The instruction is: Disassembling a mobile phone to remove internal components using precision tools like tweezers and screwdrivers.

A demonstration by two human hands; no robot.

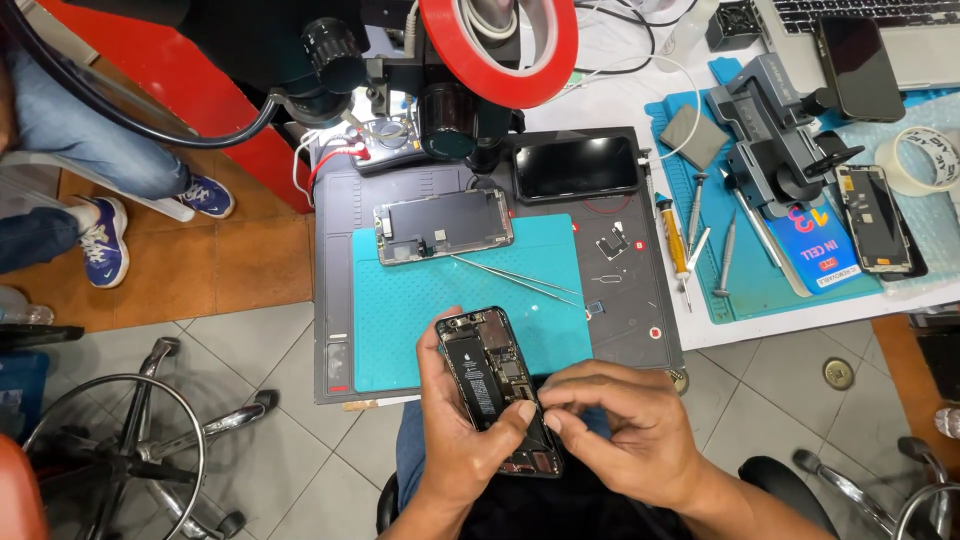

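An opened phone (497, 388) is gripped in the left hand (462, 440); the right hand (625, 425) is pinched on its edge, below the teal mat (400, 310), above tiled floor (270, 330).

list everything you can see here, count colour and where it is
opened phone: 1, black, insides showing, held over the lap
detached screen: 1, dark, face down on the teal mat
tweezers: 1 pair, silver, on the teal mat below the screen
dark phone: 1, black, top of the grey work mat
syringe: 1, yellowish, right of the grey mat
screwdrivers: about 3, silver, on the blue mat
tape roll: 1, red, top centre
white tape roll: 1, far right
left hand: 1, grips the opened phone
right hand: 1, fingertips at the phone's lower edge
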